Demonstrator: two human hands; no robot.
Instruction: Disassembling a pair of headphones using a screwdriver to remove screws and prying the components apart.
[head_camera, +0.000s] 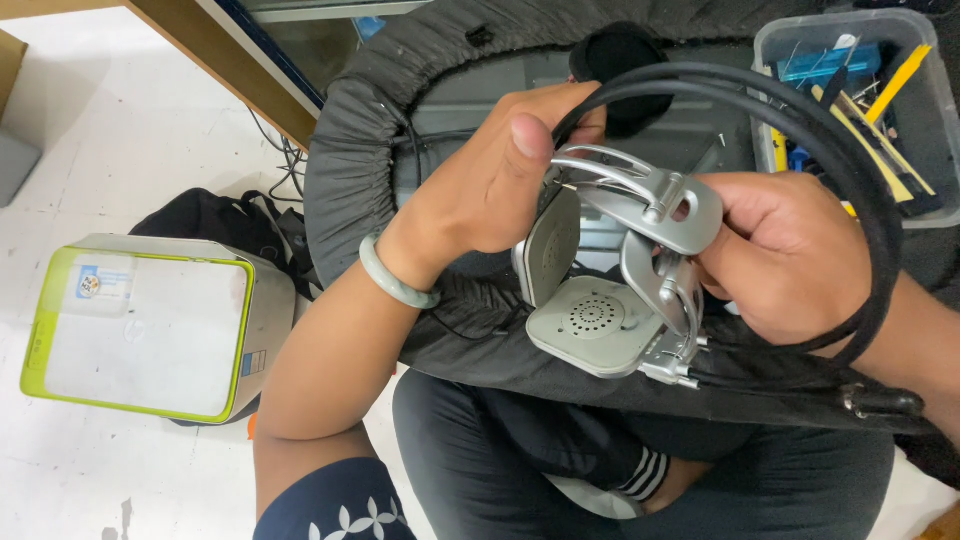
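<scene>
Two hands are closed on a silver headset (610, 270) above the lap: the left hand (490, 180) is clenched on its black band, the right hand (790, 255) on its hinge. A white, green-edged printer (140, 325) bearing a small blue label is seen on the floor at left; a clear plastic bin (780, 60) is at upper right.

printer (150, 335): white, lime-edged, set on floor at 9 o'clock
bag (215, 220): black, behind printer
bin (800, 45): clear, tools inside, 1 o'clock

Bright, even indoor light from above. Soft shadows only. Mild glare on silver headset (640, 260) and white floor (130, 130). Sharp focus centre, slight wide-angle bending at edges. No motion blur.
</scene>
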